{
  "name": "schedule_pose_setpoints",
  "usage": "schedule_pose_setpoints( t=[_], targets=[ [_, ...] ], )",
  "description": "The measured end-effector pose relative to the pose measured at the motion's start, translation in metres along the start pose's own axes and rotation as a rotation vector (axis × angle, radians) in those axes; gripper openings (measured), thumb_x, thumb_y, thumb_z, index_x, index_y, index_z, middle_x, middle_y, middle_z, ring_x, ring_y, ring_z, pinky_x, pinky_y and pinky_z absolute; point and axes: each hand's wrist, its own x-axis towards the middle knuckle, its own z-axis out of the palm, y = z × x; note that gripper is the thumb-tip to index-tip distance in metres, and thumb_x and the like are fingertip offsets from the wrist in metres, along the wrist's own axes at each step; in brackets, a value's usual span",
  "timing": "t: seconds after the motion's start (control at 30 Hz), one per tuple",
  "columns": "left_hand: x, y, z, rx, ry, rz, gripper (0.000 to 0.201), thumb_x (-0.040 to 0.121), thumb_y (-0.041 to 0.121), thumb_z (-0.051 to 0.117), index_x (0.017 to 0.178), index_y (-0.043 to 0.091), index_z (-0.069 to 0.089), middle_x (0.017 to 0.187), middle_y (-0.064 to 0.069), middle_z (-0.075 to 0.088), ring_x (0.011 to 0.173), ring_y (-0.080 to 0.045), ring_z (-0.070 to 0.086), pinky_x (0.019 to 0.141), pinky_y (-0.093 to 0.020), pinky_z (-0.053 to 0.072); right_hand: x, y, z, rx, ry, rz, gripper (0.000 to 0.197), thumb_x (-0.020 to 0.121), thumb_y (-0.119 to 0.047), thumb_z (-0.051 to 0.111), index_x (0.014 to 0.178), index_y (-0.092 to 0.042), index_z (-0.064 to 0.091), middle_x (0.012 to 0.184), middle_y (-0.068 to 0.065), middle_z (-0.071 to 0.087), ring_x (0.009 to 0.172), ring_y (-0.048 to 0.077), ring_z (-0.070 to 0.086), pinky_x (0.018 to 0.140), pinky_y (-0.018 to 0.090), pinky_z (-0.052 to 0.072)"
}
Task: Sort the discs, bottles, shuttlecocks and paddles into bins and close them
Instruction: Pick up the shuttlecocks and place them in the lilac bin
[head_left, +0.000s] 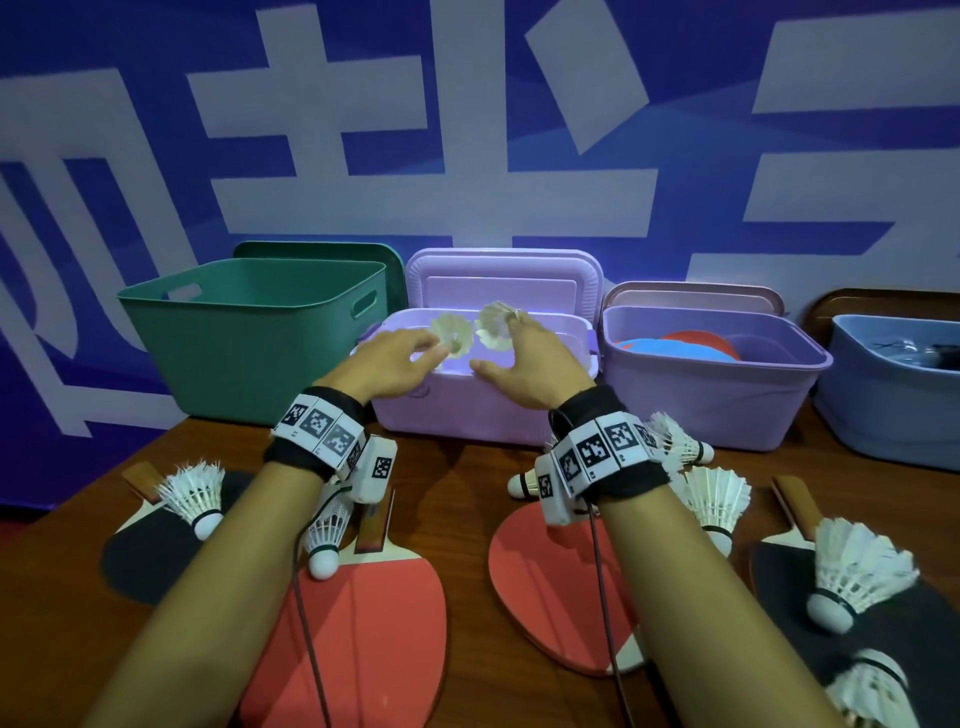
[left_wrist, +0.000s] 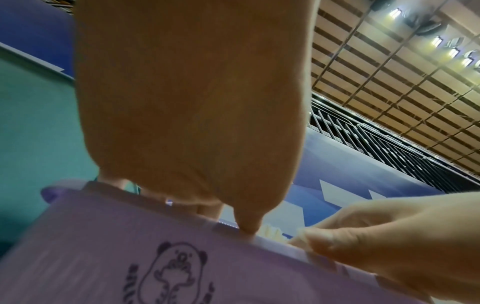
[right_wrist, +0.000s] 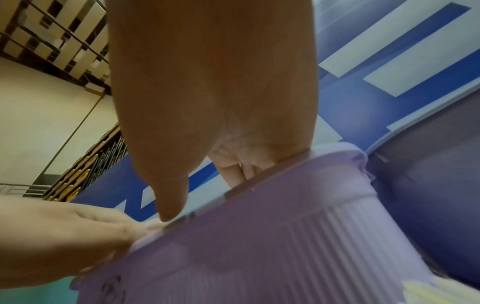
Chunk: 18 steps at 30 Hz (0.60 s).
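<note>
Both hands hover over the open lilac bin (head_left: 467, 410) in the middle of the row. My left hand (head_left: 434, 352) pinches a white shuttlecock (head_left: 451, 332) by its cork above the bin's left part. My right hand (head_left: 511, 326) holds a second shuttlecock (head_left: 493, 325) at its fingertips, thumb spread away. In the left wrist view the thumb points down at the bin's rim (left_wrist: 226, 226), with feathers (left_wrist: 272, 232) just beyond. The right wrist view shows the bin's ribbed wall (right_wrist: 324, 236); the shuttlecock is hidden there.
A green bin (head_left: 249, 338) stands left; a purple bin (head_left: 711, 395) holding discs (head_left: 680, 340) and a blue bin (head_left: 898, 400) stand right, lids leaning behind. On the wooden table lie red paddles (head_left: 363, 618) (head_left: 550, 587), black paddles (head_left: 140, 556) (head_left: 904, 629) and several loose shuttlecocks (head_left: 195, 493).
</note>
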Motion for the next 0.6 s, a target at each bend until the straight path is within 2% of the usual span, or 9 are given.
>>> schedule_pose_setpoints(
  t=[0.07,0.1,0.17,0.27,0.4,0.43,0.53,0.6],
  targets=[
    [-0.002,0.005,0.001,0.089,-0.150,-0.075,0.061,0.102,0.063,0.023,0.106,0.023,0.068,0.111,0.003,0.071,0.115,-0.024,0.059,0.107,-0.045,0.040,-0.005,0.001,0.002,-0.067,-0.098,0.015,0.077,0.091,-0.063,0.053,0.153,-0.023,0.033,0.158,0.000,0.033,0.140,0.022,0.041,0.112,0.040,0.037],
    [-0.003,0.009,0.001,0.105,-0.183,-0.104,0.067,0.103,0.063,0.018,0.101,0.020,0.069,0.103,0.002,0.071,0.110,-0.026,0.059,0.107,-0.046,0.039,-0.008,-0.001,0.002,-0.149,-0.146,0.023,0.076,0.092,-0.068,0.045,0.153,-0.025,0.034,0.158,-0.001,0.034,0.139,0.023,0.042,0.111,0.042,0.038],
    [-0.005,0.014,0.000,0.120,-0.197,-0.132,0.075,0.101,0.066,0.013,0.095,0.018,0.071,0.097,0.002,0.068,0.103,-0.025,0.058,0.108,-0.047,0.037,-0.013,-0.004,0.001,-0.313,-0.218,0.048,0.078,0.092,-0.074,0.030,0.153,-0.024,0.035,0.156,-0.001,0.039,0.138,0.024,0.044,0.109,0.044,0.038],
    [-0.005,0.013,0.000,0.118,-0.199,-0.140,0.080,0.099,0.069,0.013,0.092,0.015,0.073,0.096,0.001,0.067,0.101,-0.026,0.059,0.107,-0.048,0.039,-0.012,-0.006,0.001,-0.340,-0.254,0.068,0.078,0.094,-0.074,0.022,0.152,-0.025,0.037,0.154,-0.002,0.043,0.139,0.025,0.043,0.110,0.045,0.036],
    [-0.004,0.010,-0.003,0.098,-0.158,-0.114,0.073,0.100,0.067,0.022,0.079,0.016,0.069,0.088,0.002,0.067,0.101,-0.028,0.062,0.100,-0.043,0.044,-0.009,-0.004,0.000,-0.257,-0.215,0.071,0.070,0.095,-0.071,0.027,0.144,-0.024,0.049,0.151,0.002,0.046,0.136,0.027,0.044,0.107,0.047,0.039],
    [-0.005,0.010,-0.006,0.101,-0.141,-0.099,0.068,0.101,0.065,0.027,0.080,0.016,0.069,0.091,0.002,0.068,0.104,-0.027,0.062,0.100,-0.042,0.043,-0.008,-0.004,-0.001,-0.224,-0.204,0.076,0.069,0.096,-0.068,0.032,0.144,-0.022,0.049,0.151,0.005,0.044,0.137,0.028,0.043,0.108,0.048,0.038],
    [-0.009,0.014,-0.020,0.148,-0.079,-0.068,0.047,0.098,0.060,0.047,0.098,0.021,0.072,0.114,0.004,0.065,0.117,-0.021,0.055,0.103,-0.042,0.032,-0.006,-0.006,-0.006,-0.162,-0.159,0.050,0.065,0.097,-0.061,0.044,0.146,-0.018,0.046,0.153,0.007,0.041,0.139,0.029,0.040,0.110,0.050,0.037],
    [-0.014,0.017,-0.035,0.148,-0.035,-0.056,0.037,0.094,0.058,0.056,0.098,0.024,0.072,0.108,0.005,0.060,0.113,-0.020,0.054,0.101,-0.042,0.033,-0.004,-0.012,-0.010,-0.135,-0.116,-0.002,0.060,0.097,-0.055,0.049,0.144,-0.017,0.047,0.151,0.006,0.043,0.138,0.028,0.041,0.109,0.049,0.038]
  ],
)
